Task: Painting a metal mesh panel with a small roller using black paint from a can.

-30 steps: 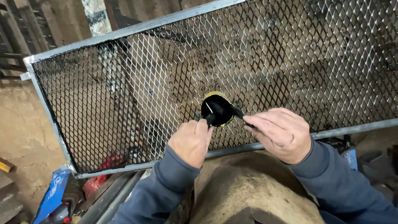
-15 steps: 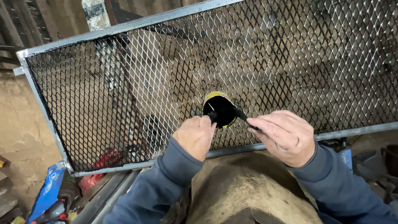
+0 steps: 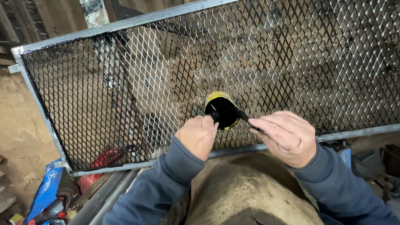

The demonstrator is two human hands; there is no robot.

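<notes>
A small round can [image 3: 222, 109] with a yellow rim, black with paint inside, rests on a framed panel of expanded metal mesh [image 3: 175, 71]. My left hand [image 3: 197, 136] grips the can at its near left side. My right hand [image 3: 285, 136] pinches a thin black brush handle [image 3: 246, 118] whose tip reaches into the can. The mesh is glossy black on its left part and at the top right. Its grey metal frame [image 3: 112, 26] runs around the edges.
A rounded brown surface [image 3: 241, 191] lies under my forearms. Below the panel's left corner sit a blue package [image 3: 43, 191] and a red object [image 3: 100, 164]. A dirt floor shows through the mesh. Dark clutter [image 3: 375, 160] is at the right.
The view has shifted slightly, so the panel sits a little lower in frame. Both hands keep their hold on can and brush, almost unmoved.
</notes>
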